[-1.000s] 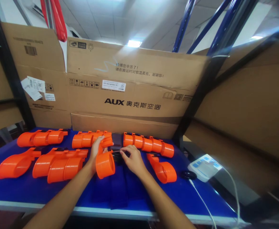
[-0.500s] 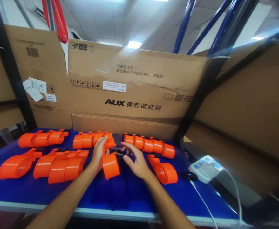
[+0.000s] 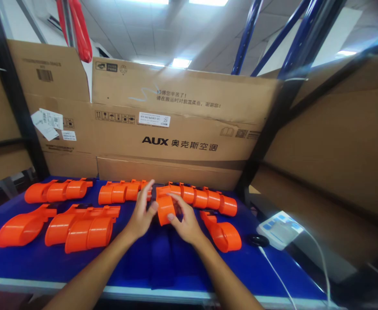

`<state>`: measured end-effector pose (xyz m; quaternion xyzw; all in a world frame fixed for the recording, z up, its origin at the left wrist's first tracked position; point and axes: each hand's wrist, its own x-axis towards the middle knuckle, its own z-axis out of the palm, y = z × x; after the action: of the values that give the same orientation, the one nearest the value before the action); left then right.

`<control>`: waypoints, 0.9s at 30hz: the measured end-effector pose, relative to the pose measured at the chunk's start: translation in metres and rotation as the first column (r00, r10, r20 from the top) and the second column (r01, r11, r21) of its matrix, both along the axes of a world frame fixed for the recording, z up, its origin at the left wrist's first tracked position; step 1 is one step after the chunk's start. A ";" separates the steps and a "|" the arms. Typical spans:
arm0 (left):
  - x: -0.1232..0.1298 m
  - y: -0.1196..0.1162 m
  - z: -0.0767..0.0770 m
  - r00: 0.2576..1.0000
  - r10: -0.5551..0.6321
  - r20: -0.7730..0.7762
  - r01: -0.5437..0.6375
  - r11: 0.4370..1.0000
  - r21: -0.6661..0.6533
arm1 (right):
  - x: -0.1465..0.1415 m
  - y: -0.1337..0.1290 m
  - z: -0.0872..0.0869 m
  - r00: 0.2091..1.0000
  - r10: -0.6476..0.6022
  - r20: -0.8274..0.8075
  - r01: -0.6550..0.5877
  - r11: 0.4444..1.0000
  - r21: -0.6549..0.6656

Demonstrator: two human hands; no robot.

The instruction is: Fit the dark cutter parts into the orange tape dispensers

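Note:
Between my hands is an orange curled plastic band (image 3: 166,210), raised over the blue table cover near the middle. My right hand (image 3: 186,218) grips its right side, with the thumb low on the curl and the fingers behind it. My left hand (image 3: 142,213) is just left of the band, fingers stretched up and apart, thumb close to the band's edge. Whether that thumb touches it I cannot tell. Behind the held band, a dark flat object (image 3: 153,193) is mostly hidden. A single orange band (image 3: 227,236) lies right of my right hand.
Several orange bands stand in rows at the back right (image 3: 201,199), back middle (image 3: 119,193), back left (image 3: 59,190) and front left (image 3: 88,232). A cardboard panel (image 3: 176,168) walls the back. On the right are a white power strip (image 3: 281,230) and black oval object (image 3: 257,240) with cables.
The orange band has passed from my left hand to my right hand and turned, moving right and slightly up. My left hand has let go and opened.

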<state>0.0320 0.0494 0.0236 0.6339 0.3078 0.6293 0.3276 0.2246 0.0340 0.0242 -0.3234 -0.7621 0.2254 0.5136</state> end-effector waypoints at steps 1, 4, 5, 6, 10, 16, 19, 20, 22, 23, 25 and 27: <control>-0.001 -0.005 0.004 0.990 -0.030 -0.140 0.042 0.996 0.084 | 0.002 0.002 -0.002 1.000 -0.024 -0.015 0.024 1.000 0.011; -0.003 -0.018 0.012 0.894 -0.004 -0.447 0.121 0.965 0.233 | 0.003 0.005 -0.004 0.998 -0.056 -0.029 0.057 0.998 0.032; -0.004 -0.021 0.013 0.867 0.024 -0.498 0.121 0.959 0.258 | 0.003 0.004 -0.004 0.998 -0.052 -0.026 0.053 0.998 0.032; -0.005 -0.023 0.014 0.845 0.049 -0.532 0.118 0.954 0.275 | 0.003 0.004 -0.004 0.999 -0.042 -0.019 0.042 0.999 0.031; -0.024 -0.025 0.024 0.785 0.119 -0.608 0.107 0.941 0.322 | 0.002 0.001 -0.001 1.000 0.003 0.023 -0.004 1.000 0.030; -0.108 -0.002 0.084 0.574 0.333 -0.748 -0.086 0.933 0.349 | 0.001 0.001 0.005 0.994 -0.105 -0.042 0.107 0.994 0.032; -0.159 0.017 0.107 0.386 0.372 -0.844 -0.209 0.927 0.312 | -0.002 0.000 0.008 0.990 -0.140 -0.034 0.141 0.990 0.030; -0.175 0.023 0.109 0.323 0.374 -0.869 -0.250 0.920 0.303 | -0.002 -0.001 0.009 0.989 -0.142 -0.028 0.143 0.989 0.033; -0.200 0.035 0.105 0.207 0.375 -0.904 -0.303 0.903 0.305 | -0.003 -0.003 0.010 0.989 -0.143 -0.024 0.144 0.989 0.042; -0.210 0.041 0.099 0.169 0.376 -0.911 -0.311 0.898 0.313 | -0.003 -0.003 0.010 0.989 -0.145 -0.028 0.146 0.988 0.045; -0.226 0.052 0.085 0.109 0.354 -0.929 -0.266 0.911 0.316 | -0.002 -0.004 0.010 0.986 -0.161 -0.044 0.163 0.985 0.049; -0.237 0.061 0.073 0.067 0.336 -0.940 -0.257 0.916 0.309 | -0.001 -0.004 0.010 0.981 -0.186 -0.062 0.189 0.981 0.049</control>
<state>-0.2047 0.1104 0.0961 0.8204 0.5480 0.1217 -0.1087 0.2238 0.0299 0.0345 -0.3731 -0.7192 0.1644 0.5626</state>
